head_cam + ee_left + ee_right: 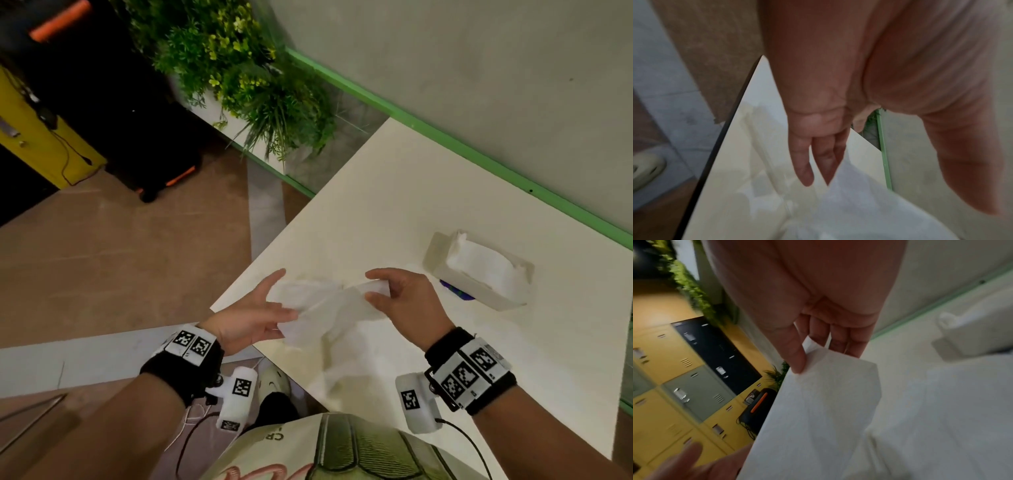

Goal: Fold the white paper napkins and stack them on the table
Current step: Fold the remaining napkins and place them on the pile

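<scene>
A white paper napkin (329, 305) hangs in the air between both hands, just above the near left corner of the white table (411, 205). My right hand (371, 286) pinches its right end; in the right wrist view the thumb (797, 363) presses the napkin (818, 418) against the fingers behind it. My left hand (284, 294) is at the napkin's left end with straight fingers (803, 162) against the sheet (859, 219) and the thumb spread well away. A white napkin box (442, 260) with more napkins (479, 263) sits on the table to the right.
A small blue object (455, 291) shows beside the box. The table's left corner (212, 310) lies just under my left hand, with brown floor beyond it. Green plants (239, 68) and a green-edged wall (445, 137) run behind the table. Yellow and black lockers (684, 369) stand at the left.
</scene>
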`<state>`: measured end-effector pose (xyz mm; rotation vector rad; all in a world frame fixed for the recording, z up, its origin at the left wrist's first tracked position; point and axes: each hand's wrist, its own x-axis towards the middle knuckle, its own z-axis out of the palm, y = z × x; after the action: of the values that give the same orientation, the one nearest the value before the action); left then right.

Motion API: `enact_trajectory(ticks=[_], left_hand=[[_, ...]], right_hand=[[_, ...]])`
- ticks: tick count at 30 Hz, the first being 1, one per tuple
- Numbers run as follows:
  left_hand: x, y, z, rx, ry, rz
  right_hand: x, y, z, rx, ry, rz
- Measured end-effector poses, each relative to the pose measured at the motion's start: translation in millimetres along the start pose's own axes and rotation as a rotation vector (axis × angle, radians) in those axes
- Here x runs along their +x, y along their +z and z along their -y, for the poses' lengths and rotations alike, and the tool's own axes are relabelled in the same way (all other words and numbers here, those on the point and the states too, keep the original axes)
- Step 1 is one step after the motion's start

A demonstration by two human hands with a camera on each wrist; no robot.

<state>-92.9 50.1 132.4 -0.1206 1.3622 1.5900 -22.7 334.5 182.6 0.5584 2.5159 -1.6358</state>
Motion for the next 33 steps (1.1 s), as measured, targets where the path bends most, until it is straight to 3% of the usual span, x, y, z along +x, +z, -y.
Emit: enact_trajectory(ticks=[6,8,12,19,23,30,33], left_hand=[[14.2,-16.6,-6.1,0.489,0.128,-0.090],[20.3,-26.7,-5.9,0.542,0.147,-0.096],[28.2,-47.7,-8.8,0.513,0.110,-0.210],[43.3,-68.0,-8.7,0.235,-0.020,-0.327],[55.4,-70.3,4.9,0.164,-0.084,-0.381],[74.6,-74.3,19.8,0.359,-0.079,-0.418],[75.4,-74.8,16.3,0.311,-0.084,-0.428]], right_hand=[[22.9,22.1,8.4,0.105,0.110,-0.006],[32.6,27.3,7.6,0.067,0.144,-0.006],[49.0,37.6,-0.1,-0.052,0.271,0.069],[73.9,68.0,-14.8,-0.045,0.461,0.124],[84.5,78.1,-26.8,-0.102,0.471,0.088],[91.6,85.7,-42.3,-0.262,0.485,0.113],[94.3,87.5,-33.3,-0.163,0.448,0.100]])
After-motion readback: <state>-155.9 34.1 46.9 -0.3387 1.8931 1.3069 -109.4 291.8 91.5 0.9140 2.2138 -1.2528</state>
